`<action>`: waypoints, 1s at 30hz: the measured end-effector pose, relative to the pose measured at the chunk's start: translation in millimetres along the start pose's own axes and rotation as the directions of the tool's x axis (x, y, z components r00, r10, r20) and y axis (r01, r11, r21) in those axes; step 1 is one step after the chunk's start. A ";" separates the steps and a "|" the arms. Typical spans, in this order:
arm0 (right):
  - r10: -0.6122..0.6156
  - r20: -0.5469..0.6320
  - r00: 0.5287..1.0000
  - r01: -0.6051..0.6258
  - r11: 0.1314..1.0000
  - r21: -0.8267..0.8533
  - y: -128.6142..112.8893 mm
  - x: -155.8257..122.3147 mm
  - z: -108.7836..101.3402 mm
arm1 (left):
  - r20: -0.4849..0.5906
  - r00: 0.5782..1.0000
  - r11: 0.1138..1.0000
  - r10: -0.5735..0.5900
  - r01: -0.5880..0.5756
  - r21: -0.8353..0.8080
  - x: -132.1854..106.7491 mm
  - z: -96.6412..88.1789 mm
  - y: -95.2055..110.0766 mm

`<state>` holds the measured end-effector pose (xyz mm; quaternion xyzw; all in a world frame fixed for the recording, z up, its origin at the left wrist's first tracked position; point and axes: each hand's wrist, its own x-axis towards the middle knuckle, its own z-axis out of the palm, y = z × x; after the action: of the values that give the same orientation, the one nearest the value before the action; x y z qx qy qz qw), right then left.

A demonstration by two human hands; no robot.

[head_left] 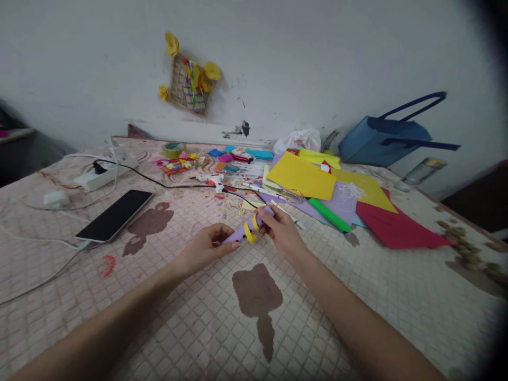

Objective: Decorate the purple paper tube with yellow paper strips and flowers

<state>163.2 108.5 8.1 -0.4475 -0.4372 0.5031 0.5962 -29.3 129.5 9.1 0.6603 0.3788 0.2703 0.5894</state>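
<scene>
Both my hands meet over the middle of the table. My left hand (pixel 208 244) is closed on the near end of a rolled purple paper tube (pixel 242 232). My right hand (pixel 281 232) is closed on its far end. A curled yellow paper strip (pixel 250 231) wraps round the tube between my hands, by my right fingers. The tube is tilted, with its far end higher.
Coloured paper sheets (pixel 301 175), scissors (pixel 291 196) and a green roll (pixel 329 214) lie behind my right hand. A glue gun (pixel 214 182) with its cord, paper scraps, a tape roll (pixel 173 150), a phone (pixel 115 214), a power strip (pixel 103 174), a blue bag (pixel 384 140).
</scene>
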 end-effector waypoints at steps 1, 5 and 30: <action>-0.003 0.002 1.000 0.003 1.000 -0.004 -0.1 -0.2 0.5 | -0.010 1.000 0.999 0.016 -0.016 0.032 0.3 -0.3 -0.2; -0.040 -0.030 0.999 0.040 0.999 0.019 -1.7 -2.1 2.1 | 0.003 0.997 0.992 -0.071 0.071 -0.103 2.5 -0.9 -3.9; -0.255 0.179 0.950 0.312 0.779 -0.545 3.1 -13.3 11.9 | -0.011 0.982 0.842 -0.186 0.154 -0.517 5.1 -0.4 -6.9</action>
<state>149.5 96.7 6.7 -0.5085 -0.6569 0.2757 0.4836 -28.0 134.0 1.9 0.4344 0.3678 0.3281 0.7539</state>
